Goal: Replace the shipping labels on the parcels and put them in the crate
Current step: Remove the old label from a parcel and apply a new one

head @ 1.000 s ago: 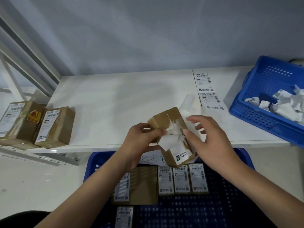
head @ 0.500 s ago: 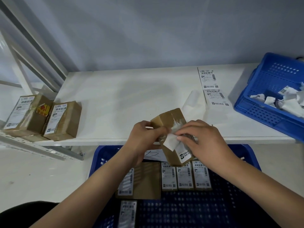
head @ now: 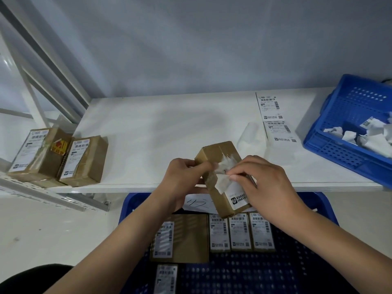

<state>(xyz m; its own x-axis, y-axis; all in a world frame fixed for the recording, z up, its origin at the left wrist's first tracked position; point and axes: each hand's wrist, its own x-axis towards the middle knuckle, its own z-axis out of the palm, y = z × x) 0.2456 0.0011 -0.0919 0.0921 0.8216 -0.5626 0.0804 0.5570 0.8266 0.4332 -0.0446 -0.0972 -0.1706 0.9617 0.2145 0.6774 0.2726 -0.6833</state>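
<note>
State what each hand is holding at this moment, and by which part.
The left hand grips the brown parcel by its left side edge. The right hand pinches the torn upper edge of the old label, partly peeled from the parcel's top face.

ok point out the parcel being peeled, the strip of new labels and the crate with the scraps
parcel (head: 214, 152) head view, bare brown top
strip of new labels (head: 269, 107) head view, upper label
scrap crate (head: 339, 153) head view, front wall

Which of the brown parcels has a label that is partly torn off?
The parcel held in both hands above the crate. Its white label is ragged and half peeled; the two on the shelf and those in the crate carry whole labels.
</note>
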